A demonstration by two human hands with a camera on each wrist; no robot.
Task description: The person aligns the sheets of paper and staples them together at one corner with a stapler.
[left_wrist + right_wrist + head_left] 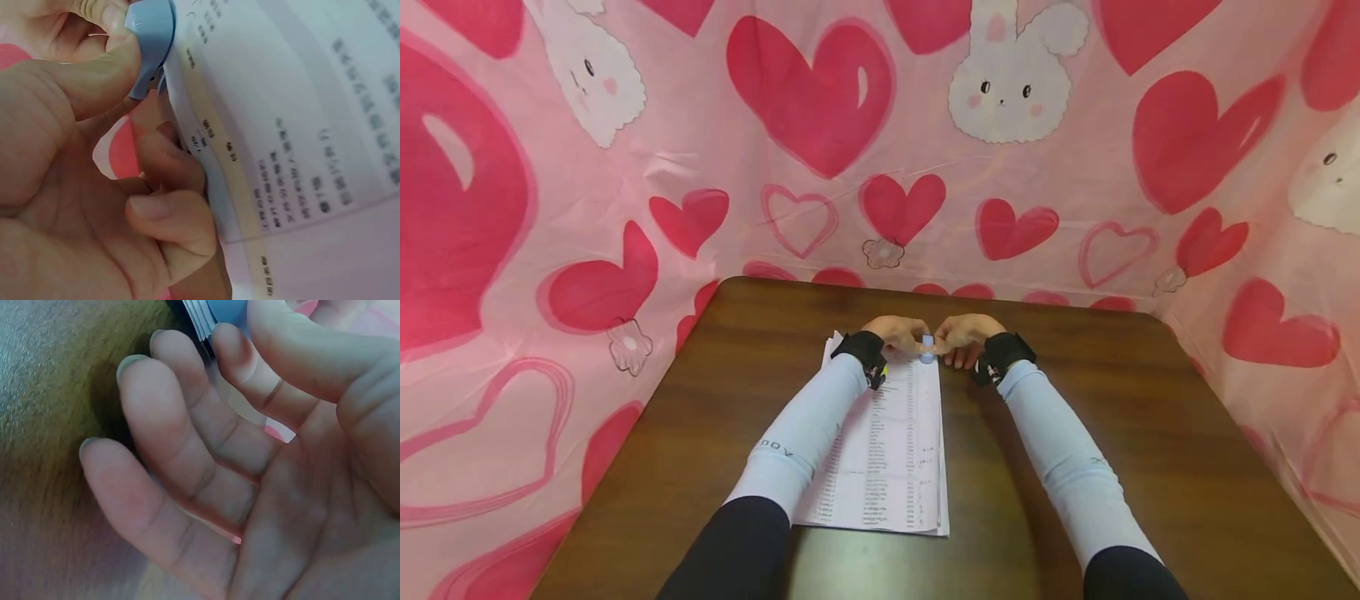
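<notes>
A light-blue plastic clip (927,350) sits over the far right corner of a stack of printed sheets (891,450). My left hand (897,332) and my right hand (964,333) meet at it from either side. In the left wrist view, the left thumb and a finger pinch the clip (150,34) at the sheets' edge, while the other fingers curl below it. The right wrist view has the right thumb and index finger gripping the clip (228,311), largely hidden by them; the remaining fingers are bent over the table.
The stack lies lengthwise on a brown wooden table (1112,467), its edges slightly uneven. A pink cloth (820,225) with hearts and rabbits hangs behind the table and along both sides. Black bands (1004,357) circle both wrists.
</notes>
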